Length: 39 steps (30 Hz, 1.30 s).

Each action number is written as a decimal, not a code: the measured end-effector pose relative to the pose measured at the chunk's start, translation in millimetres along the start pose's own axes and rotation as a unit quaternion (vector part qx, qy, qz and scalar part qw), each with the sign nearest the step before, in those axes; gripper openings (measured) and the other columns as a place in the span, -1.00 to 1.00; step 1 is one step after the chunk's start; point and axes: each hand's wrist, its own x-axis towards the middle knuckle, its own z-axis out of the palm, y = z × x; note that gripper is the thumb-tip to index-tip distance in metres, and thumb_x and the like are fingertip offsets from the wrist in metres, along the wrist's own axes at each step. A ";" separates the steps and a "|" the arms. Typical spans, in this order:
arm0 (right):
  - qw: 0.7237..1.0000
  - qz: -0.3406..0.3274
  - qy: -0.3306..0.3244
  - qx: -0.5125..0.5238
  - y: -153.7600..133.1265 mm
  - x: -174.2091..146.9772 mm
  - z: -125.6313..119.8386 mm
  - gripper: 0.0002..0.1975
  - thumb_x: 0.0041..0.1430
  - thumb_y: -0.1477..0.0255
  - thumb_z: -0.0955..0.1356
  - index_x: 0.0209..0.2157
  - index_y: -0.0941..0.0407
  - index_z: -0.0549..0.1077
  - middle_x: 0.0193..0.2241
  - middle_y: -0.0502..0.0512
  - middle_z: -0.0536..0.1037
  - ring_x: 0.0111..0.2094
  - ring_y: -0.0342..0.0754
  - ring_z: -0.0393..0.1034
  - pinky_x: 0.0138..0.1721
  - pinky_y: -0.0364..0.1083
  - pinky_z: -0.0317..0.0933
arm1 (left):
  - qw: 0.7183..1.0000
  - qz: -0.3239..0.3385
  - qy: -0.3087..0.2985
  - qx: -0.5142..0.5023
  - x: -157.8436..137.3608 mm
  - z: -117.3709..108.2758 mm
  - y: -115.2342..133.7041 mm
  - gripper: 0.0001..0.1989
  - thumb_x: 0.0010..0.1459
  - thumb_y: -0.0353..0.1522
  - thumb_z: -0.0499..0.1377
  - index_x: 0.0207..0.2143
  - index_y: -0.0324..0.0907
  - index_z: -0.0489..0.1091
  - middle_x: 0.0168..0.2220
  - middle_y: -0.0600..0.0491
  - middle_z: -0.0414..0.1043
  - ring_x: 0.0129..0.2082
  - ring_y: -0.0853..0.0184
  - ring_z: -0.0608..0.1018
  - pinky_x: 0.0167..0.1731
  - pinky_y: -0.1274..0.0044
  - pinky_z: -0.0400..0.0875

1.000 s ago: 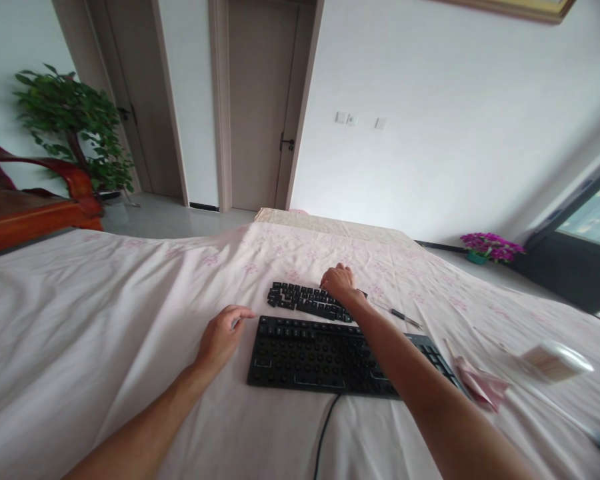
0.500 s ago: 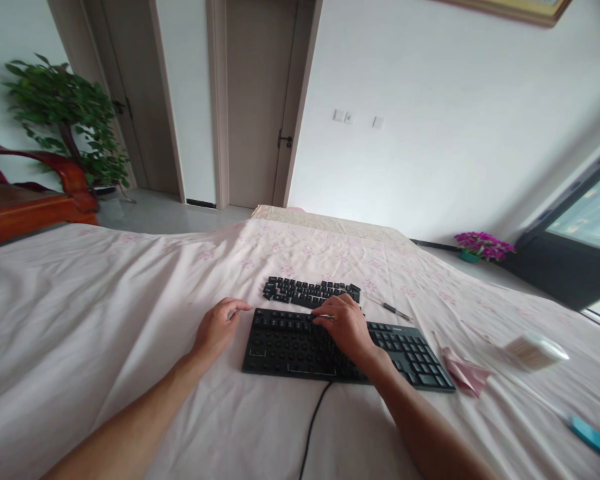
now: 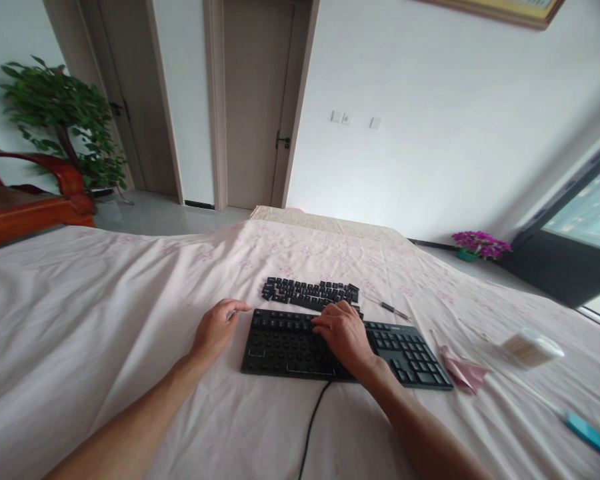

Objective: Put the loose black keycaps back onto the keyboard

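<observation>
A black keyboard (image 3: 280, 343) lies on a pale pink flowered sheet (image 3: 105, 320), most of its main block showing bare round sockets. Just beyond it, loose black keycaps (image 3: 307, 293) sit in rows. My right hand (image 3: 345, 333) rests on the middle of the keyboard with its fingers curled down onto the upper rows; the fingertips are hidden. My left hand (image 3: 217, 330) lies loosely curled on the sheet by the keyboard's upper left corner, holding nothing.
A thin metal tool (image 3: 387, 308) lies right of the keycaps. A pink folded cloth (image 3: 457, 370), a white box (image 3: 530, 348) and a blue-handled tool (image 3: 590, 433) lie at the right. The keyboard cable (image 3: 310, 427) runs toward me. A wooden chair (image 3: 25, 207) and plant (image 3: 60, 120) stand far left.
My right hand has come back from the loose keycaps to the middle of the keyboard and settled there. My left hand has stayed by the keyboard's left corner.
</observation>
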 end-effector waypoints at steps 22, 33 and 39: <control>0.980 -0.066 -0.072 -0.171 -30.1 -11.0 -3.2 -0.75 0.06 0.66 0.27 -0.24 0.16 0.47 -0.25 0.23 0.45 -0.17 0.09 0.19 -0.17 0.00 0.06 | 1.000 0.009 0.001 0.001 -0.1 1.3 -4.6 -0.70 0.07 -0.41 -0.01 -0.27 -0.10 0.50 -0.15 0.08 0.52 -0.09 0.31 0.51 -0.02 0.51 0.33; 0.987 -0.062 -0.098 -0.112 -17.7 -8.4 -12.3 -0.70 0.08 0.64 0.24 -0.27 0.10 0.53 -0.29 0.16 0.47 -0.20 0.02 0.23 -0.20 -0.06 0.07 | 1.000 0.003 -0.006 -0.003 -0.1 -0.3 -0.9 -0.70 0.09 -0.40 -0.01 -0.26 -0.09 0.50 -0.15 0.09 0.52 -0.08 0.32 0.51 -0.01 0.51 0.33; 0.998 0.046 -0.002 -0.047 42.0 36.7 -21.4 -0.67 0.24 0.48 0.20 -0.14 -0.03 0.55 -0.24 0.07 0.51 -0.16 -0.04 0.26 -0.12 -0.11 0.06 | 1.000 -0.015 -0.017 -0.005 1.5 0.8 -2.7 -0.70 0.10 -0.39 -0.02 -0.26 -0.09 0.50 -0.12 0.08 0.51 -0.06 0.29 0.50 -0.02 0.48 0.33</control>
